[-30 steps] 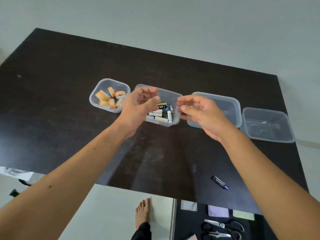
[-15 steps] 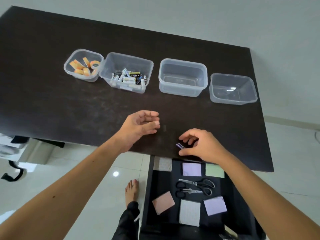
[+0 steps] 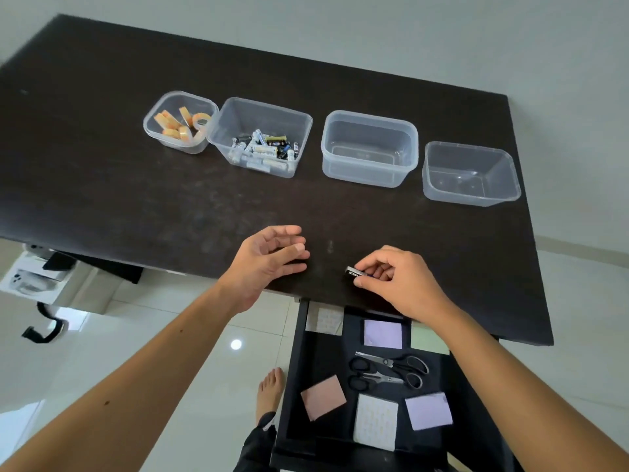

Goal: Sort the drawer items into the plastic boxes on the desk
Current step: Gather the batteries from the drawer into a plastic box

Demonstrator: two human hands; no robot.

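- The right hand point(image 3: 396, 284) is pinching a small dark battery point(image 3: 354, 273) between thumb and fingertips, just above the near edge of the desk point(image 3: 102, 199); the grip looks suited to lifting a slim cylinder off a flat top, and the likely destination is the battery box point(image 3: 260, 137), the second of four clear tubs
- The left hand point(image 3: 269, 257) is hovering beside it, fingers loosely curled and holding nothing; it seems to be waiting rather than helping
- The tubs are standing in a row along the far half of the desk, one kind of item each; the tape box point(image 3: 180, 122) is holding pale orange tape rolls, the battery box is holding a loose heap of cells, and the third box point(image 3: 369, 148) and fourth box point(image 3: 471, 173) are showing no contents; all are thin, translucent, round-cornered plastic
- The drawer point(image 3: 299, 369) is sitting open below the desk edge, dark-lined; two black-handled scissors point(image 3: 388, 369) and several matte square sticky-note pads point(image 3: 383, 333) in lilac, pink, green and white are lying flat inside, apparently awaiting the two bare tubs
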